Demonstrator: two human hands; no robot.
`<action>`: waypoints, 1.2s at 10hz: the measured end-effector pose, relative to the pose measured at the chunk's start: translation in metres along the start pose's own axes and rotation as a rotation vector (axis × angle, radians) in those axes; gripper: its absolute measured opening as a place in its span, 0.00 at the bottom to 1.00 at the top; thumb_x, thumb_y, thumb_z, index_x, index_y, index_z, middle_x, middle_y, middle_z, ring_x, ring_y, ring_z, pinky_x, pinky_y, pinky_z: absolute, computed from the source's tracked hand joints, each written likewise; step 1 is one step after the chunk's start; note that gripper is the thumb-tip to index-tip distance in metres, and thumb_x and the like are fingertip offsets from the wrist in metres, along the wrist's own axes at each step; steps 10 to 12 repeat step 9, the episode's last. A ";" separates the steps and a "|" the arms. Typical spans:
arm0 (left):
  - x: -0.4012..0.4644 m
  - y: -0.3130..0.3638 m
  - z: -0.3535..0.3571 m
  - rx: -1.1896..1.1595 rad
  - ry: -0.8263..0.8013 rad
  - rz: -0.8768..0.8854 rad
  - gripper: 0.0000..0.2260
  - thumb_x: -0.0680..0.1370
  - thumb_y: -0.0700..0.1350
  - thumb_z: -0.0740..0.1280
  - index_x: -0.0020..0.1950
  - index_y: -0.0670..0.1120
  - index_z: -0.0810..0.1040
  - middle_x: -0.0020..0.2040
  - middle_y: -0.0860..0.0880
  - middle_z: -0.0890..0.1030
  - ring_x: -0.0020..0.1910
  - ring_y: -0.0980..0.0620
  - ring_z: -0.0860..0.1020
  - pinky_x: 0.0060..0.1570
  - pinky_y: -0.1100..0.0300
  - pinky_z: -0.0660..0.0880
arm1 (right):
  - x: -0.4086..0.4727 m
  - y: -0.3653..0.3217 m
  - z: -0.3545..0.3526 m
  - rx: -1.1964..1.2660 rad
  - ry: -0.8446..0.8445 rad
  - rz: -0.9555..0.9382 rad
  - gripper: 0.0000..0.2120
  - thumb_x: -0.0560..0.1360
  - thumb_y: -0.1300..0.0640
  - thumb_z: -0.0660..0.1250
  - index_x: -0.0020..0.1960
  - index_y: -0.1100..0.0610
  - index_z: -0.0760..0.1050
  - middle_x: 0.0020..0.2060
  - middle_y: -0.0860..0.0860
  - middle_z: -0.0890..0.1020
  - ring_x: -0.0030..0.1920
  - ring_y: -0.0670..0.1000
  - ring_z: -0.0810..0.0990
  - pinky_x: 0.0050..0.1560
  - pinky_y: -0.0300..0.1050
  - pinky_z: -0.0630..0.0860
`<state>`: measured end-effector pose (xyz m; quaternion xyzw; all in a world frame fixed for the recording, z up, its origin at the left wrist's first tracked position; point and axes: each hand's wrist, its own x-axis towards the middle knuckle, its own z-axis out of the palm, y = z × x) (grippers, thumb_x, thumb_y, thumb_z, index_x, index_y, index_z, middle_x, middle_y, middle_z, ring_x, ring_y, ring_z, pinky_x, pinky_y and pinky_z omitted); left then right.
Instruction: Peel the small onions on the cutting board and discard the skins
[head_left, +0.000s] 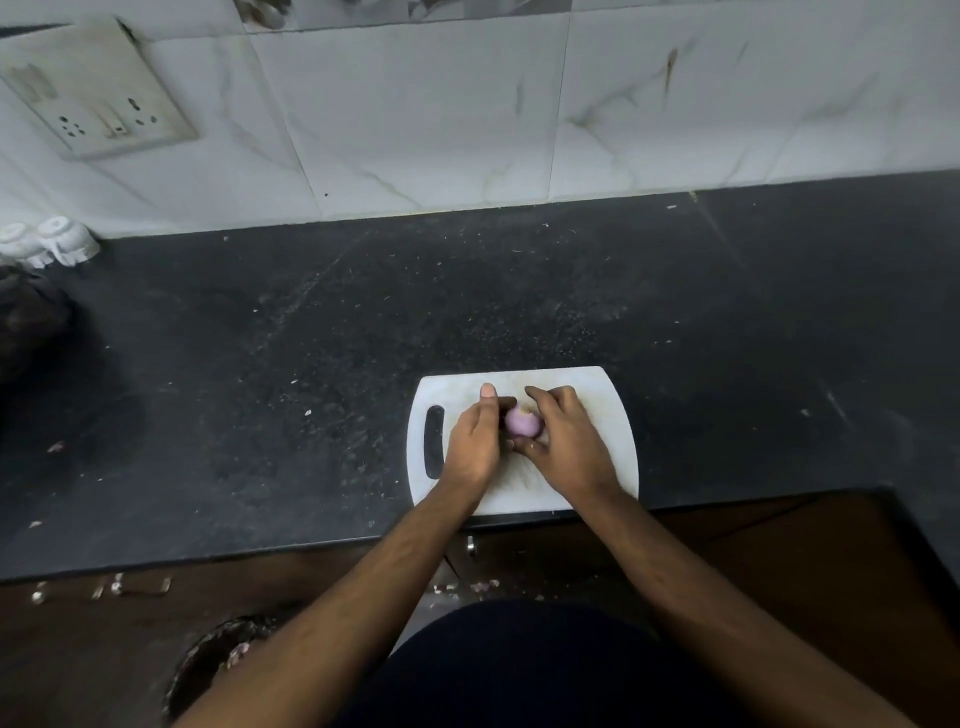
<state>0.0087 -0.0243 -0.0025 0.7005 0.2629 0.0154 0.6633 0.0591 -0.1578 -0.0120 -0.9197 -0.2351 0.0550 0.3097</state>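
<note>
A small pale purple onion (521, 422) is held just above the white cutting board (613, 415), which lies at the front edge of the dark counter. My left hand (474, 441) grips the onion from the left, its thumb pointing away from me. My right hand (563, 441) cups it from the right, fingers curled over the top and under the bottom. The onion's visible face looks smooth and peeled. Whether other onions lie under my hands is hidden.
The black counter (311, 338) carries scattered crumbs and skin bits. A round bin (218, 660) with onion skins in it stands on the floor at lower left. White holders (49, 241) and a dark object (26, 322) sit at the far left. A wall socket (98, 93) is at upper left.
</note>
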 end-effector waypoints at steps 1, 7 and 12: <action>-0.003 -0.002 0.000 -0.006 -0.005 0.001 0.24 0.87 0.60 0.51 0.55 0.53 0.85 0.51 0.51 0.88 0.53 0.57 0.85 0.56 0.62 0.78 | -0.004 0.001 0.004 -0.057 0.001 -0.056 0.34 0.74 0.49 0.75 0.76 0.54 0.68 0.63 0.51 0.73 0.63 0.54 0.74 0.60 0.52 0.76; -0.025 -0.006 0.000 -0.031 0.081 0.043 0.25 0.86 0.60 0.52 0.66 0.47 0.81 0.61 0.53 0.83 0.61 0.59 0.80 0.67 0.59 0.74 | -0.018 0.004 0.002 0.036 0.011 -0.010 0.39 0.75 0.45 0.73 0.79 0.52 0.60 0.67 0.49 0.70 0.66 0.51 0.73 0.58 0.50 0.78; -0.036 -0.007 0.001 -0.015 0.143 0.107 0.19 0.86 0.61 0.52 0.61 0.54 0.79 0.58 0.60 0.80 0.55 0.70 0.77 0.57 0.72 0.67 | -0.027 0.001 -0.004 0.050 0.018 0.004 0.38 0.77 0.41 0.70 0.80 0.53 0.59 0.70 0.50 0.68 0.66 0.52 0.74 0.59 0.51 0.77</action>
